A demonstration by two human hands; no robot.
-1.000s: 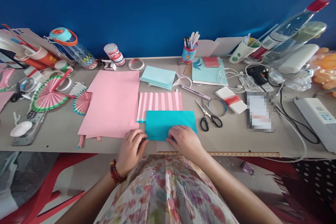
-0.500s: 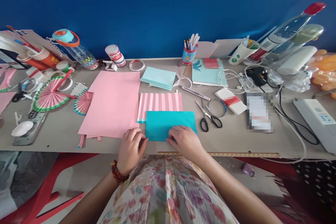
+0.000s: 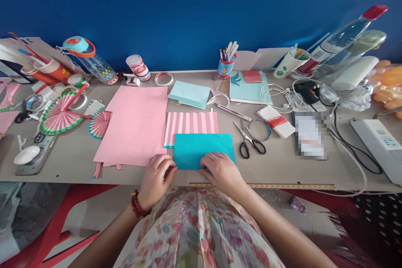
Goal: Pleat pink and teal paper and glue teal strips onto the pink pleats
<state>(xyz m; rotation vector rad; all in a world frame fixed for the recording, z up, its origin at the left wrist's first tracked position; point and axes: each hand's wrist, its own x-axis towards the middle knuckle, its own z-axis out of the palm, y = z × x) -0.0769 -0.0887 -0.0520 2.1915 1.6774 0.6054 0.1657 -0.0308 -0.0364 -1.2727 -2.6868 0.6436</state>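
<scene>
A teal paper rectangle (image 3: pixel 190 150) lies near the table's front edge, over the lower part of a pleated pink striped paper (image 3: pixel 192 123). My left hand (image 3: pixel 158 176) pinches the teal paper's lower left corner between thumb and curled fingers. On the right part of that paper rests my right hand (image 3: pixel 220 169), its fingers bent together and its thumb at the lower edge. A large pink sheet (image 3: pixel 135 125) lies to the left, its lower right corner close to my left hand. Scissors (image 3: pixel 249 140) lie to the right, blades apart.
Two pleated fans (image 3: pixel 61 113) and a phone (image 3: pixel 39 155) are at the left. Along the back stand a water bottle (image 3: pixel 94 65), glue tubs (image 3: pixel 138 67) and a pen holder (image 3: pixel 226 67). A thread card (image 3: pixel 276 121), cables and a power strip (image 3: pixel 375 146) are at the right.
Both hands stay nearly in place on the teal paper. The view has shifted very slightly; nothing was let go or picked up.
</scene>
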